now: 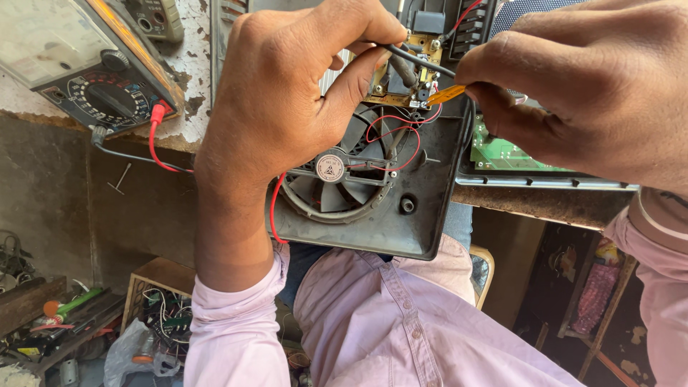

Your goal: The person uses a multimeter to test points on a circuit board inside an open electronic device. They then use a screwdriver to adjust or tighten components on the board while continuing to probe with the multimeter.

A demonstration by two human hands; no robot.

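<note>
Head view: left hand (287,93) pinching black probe lead (412,61), right hand (580,79) gripping slim orange tool (448,93), both touching small brown circuit board (401,79) above grey fan housing (373,208). Probing step, seemingly; next calling for steady tip contact.

A black fan (337,172) sits in a grey housing (401,229), red wire (393,140) looping over it, beside a green circuit board (502,152) and pale pink shirt (401,322).

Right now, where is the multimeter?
In the head view, the multimeter lies at the upper left on the worn bench top, left of the left hand. Its red lead plugs in at its lower right corner.
</note>
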